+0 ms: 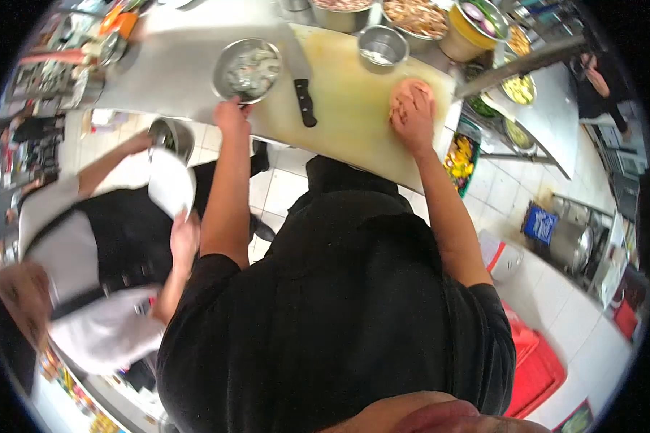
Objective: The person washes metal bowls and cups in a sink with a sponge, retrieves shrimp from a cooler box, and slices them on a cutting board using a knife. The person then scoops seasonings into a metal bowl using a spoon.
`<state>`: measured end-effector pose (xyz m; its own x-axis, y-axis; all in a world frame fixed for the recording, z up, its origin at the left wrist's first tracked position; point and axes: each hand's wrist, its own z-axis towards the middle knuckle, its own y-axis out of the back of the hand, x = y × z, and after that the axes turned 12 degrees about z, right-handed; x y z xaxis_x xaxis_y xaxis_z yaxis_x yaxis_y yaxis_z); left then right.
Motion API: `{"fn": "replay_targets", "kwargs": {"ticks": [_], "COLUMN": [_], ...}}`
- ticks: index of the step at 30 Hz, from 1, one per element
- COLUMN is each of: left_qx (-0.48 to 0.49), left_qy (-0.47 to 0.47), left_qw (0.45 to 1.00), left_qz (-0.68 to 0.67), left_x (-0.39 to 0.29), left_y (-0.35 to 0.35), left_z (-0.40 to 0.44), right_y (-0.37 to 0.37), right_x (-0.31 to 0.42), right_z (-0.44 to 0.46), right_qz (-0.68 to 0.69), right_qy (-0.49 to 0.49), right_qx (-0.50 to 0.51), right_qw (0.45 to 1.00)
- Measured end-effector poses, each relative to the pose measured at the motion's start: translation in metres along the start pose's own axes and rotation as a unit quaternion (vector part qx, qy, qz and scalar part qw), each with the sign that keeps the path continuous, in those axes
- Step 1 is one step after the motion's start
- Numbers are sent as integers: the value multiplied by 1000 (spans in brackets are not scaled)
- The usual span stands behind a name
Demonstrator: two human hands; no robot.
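My left hand (232,117) is closed on the near rim of a steel bowl (247,71) that holds pale, greyish pieces, at the left edge of the yellowish cutting board (347,108). On the board's right side my right hand (414,119) lies with fingers spread on a round orange-pink thing (406,89), perhaps a cloth or sponge. Between my hands a knife with a black handle (305,103) rests on the board, its blade pointing away from me. A smaller steel bowl (383,47) stands near the board's far edge.
A co-worker (108,238) at the left holds a white dish (172,182) and a metal pot (177,137). Food containers (466,40) line the table's far side. A metal bar (527,65) crosses at the right. A green crate (464,155) sits beside the board.
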<state>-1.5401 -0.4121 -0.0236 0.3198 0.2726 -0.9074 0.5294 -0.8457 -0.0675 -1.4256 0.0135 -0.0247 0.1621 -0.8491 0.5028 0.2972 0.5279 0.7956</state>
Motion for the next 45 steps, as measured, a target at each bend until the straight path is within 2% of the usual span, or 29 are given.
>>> {"fn": "replay_targets", "kwargs": {"ticks": [3,7,8,9,10,13,14,15,16,18,19,21,22,23,24,26,29,31,32,33,34,35,36,37,38,40,41,44,45], "left_qx": [-18,-19,-20,-34,-34,-23,-12,-2,-1,1,7,16,20,23,23,81,243,311,346,369,390,428,405,396,372,330,312,262,259], "left_qy": [-6,-5,-3,-14,-10,2,-2,-8,-9,-9,-11,-13,-7,0,-12,13,96,181,224,252,276,101,-72,52,172,6,5,-60,-113], "left_qw": [1000,1000,1000,999,999,1000,1000,1000,1000,1000,1000,1000,1000,998,997,993,965,930,902,868,823,883,911,899,848,922,920,955,957], "left_qz": [-15,-23,-24,-3,-11,-18,-13,-11,-6,0,-3,-10,21,54,70,80,12,-80,-128,-218,-306,-164,-13,-179,-337,-201,-237,-123,-62], "left_x": [-16,-25,-26,-21,-17,-11,-11,-13,-17,-21,-20,-17,-11,-6,-10,3,26,31,25,43,60,49,37,30,23,11,5,-6,-7], "left_y": [-9,-8,-6,-2,-1,0,-1,3,5,0,2,11,19,26,25,30,25,16,12,16,22,22,23,29,35,47,51,70,78], "left_z": [18,40,45,58,66,88,92,100,98,91,87,67,61,52,17,-26,-87,-118,-130,-126,-120,-124,-128,-132,-136,-149,-152,-152,-150], "right_y": [7,41,49,57,61,53,36,15,1,17,25,48,64,89,86,76,92,58,45,32,10,-19,-39,-51,-63,-87,-103,-119,-117], "right_x": [-20,-72,-91,-107,-118,-133,-136,-140,-142,-103,-87,-57,-44,9,19,31,138,168,177,184,182,174,171,177,184,188,185,176,170], "right_z": [-7,-34,-40,-47,-51,-32,-34,-43,-49,-67,-81,-107,-118,-104,-104,-100,-24,-1,13,28,42,50,59,69,78,87,88,92,94], "right_qz": [52,-26,118,259,391,452,436,305,165,134,229,179,29,75,204,449,418,552,468,369,344,318,291,242,192,117,93,88,97], "right_qy": [41,-3,-108,-210,-307,-360,-353,-281,-201,-298,-289,-336,-380,-380,-354,-296,-337,-200,-57,90,69,48,27,-4,-36,-70,-69,-116,-140], "right_qx": [-38,-144,-177,-204,-227,-264,-226,-235,-239,-171,-164,-58,37,32,-19,-117,62,155,195,227,209,192,175,188,200,208,205,205,207], "right_qw": [997,989,971,920,837,772,797,879,936,929,915,923,924,921,913,835,841,794,860,897,913,927,940,952,960,968,972,968,963]}}
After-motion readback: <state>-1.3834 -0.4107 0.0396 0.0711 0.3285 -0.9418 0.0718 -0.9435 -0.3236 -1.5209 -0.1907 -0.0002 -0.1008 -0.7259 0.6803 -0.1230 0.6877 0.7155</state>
